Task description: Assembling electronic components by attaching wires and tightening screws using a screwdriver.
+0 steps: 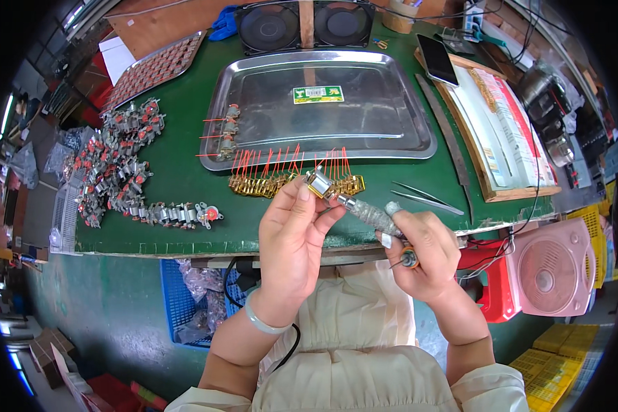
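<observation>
Over the table's near edge, my left hand [292, 230] pinches a small silver motor-like part [318, 181] with a gold-coloured bracket between thumb and fingers. My right hand [424, 250] is closed round a soldering iron [374, 216] with a grey wrapped grip; its metal front end meets the small part. Whether the tip touches it is too small to tell. A round orange-and-green end [408, 257] shows under the right fingers. Just beyond my hands stands a row of gold-coloured brackets [261, 184] with red wires. Tweezers [427, 198] lie to the right.
A shiny metal tray [371, 147] holds several small parts at its left. Piled silver-and-red parts [117, 161] lie left. Two black fans [268, 29] stand behind. To the right are a long flat file [443, 127], a phone [436, 58] and a wooden-framed board [487, 185].
</observation>
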